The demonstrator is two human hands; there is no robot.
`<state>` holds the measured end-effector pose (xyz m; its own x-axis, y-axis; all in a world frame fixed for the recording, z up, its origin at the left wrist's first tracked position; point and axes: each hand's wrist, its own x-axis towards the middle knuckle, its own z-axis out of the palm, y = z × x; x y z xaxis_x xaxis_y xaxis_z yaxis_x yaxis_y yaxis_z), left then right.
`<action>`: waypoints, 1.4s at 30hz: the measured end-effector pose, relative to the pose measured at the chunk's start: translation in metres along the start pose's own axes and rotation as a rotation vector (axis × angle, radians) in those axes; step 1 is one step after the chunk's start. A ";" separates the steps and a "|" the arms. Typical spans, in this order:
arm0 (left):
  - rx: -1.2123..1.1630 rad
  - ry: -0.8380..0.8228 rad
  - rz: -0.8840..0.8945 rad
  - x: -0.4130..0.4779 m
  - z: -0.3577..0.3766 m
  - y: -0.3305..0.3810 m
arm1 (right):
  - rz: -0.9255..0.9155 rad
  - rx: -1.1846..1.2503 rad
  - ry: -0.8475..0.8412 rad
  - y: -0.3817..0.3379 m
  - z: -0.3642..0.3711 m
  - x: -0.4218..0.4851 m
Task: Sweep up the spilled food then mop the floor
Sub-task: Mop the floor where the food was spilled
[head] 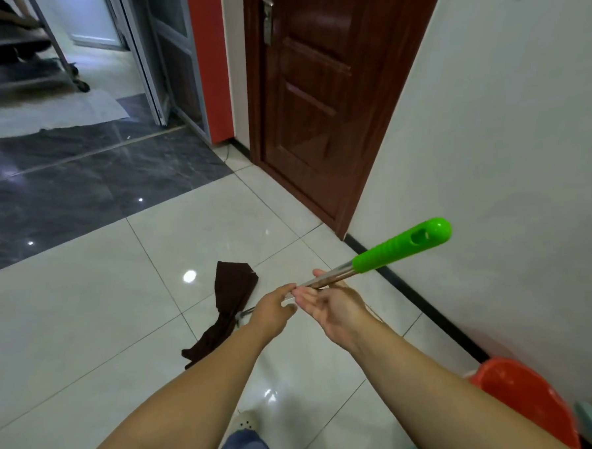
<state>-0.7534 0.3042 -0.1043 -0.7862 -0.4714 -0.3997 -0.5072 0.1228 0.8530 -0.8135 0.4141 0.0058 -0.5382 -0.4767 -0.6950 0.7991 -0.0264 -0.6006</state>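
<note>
A mop with a metal pole [335, 277] and a bright green grip [402, 245] slants from the white tiled floor [87, 321] up toward the right wall. Its dark brown cloth head [231, 296] lies crumpled on the tiles. My left hand [271, 311] reaches across the pole, its fingertips touching the metal. My right hand [329, 306] lies palm up under the pole with its fingers straight, and the pole rests on them. No spilled food shows on the tiles in view.
A brown wooden door [314, 86] stands ahead, with a white wall [490, 162] and black skirting on the right. A red dustpan [530, 397] sits at the lower right. Dark tiles [80, 187] and a wheeled metal rack [21, 50] lie far left. My foot [245, 424] is below.
</note>
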 end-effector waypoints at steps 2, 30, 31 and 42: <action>0.011 -0.018 0.026 0.011 -0.012 0.004 | -0.092 -0.247 0.061 -0.001 0.012 0.005; 0.219 -0.256 0.133 0.143 -0.108 0.036 | -0.653 -0.905 0.530 -0.055 0.116 0.094; 0.230 -0.255 0.136 0.143 -0.103 0.040 | -0.645 -0.906 0.534 -0.058 0.111 0.094; 0.361 -0.243 0.224 0.153 -0.036 0.093 | -0.627 -0.949 0.584 -0.120 0.059 0.083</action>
<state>-0.9079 0.2122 -0.0739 -0.9280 -0.1865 -0.3226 -0.3720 0.5130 0.7736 -0.9381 0.3264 0.0437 -0.9821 -0.1485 -0.1158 -0.0072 0.6442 -0.7648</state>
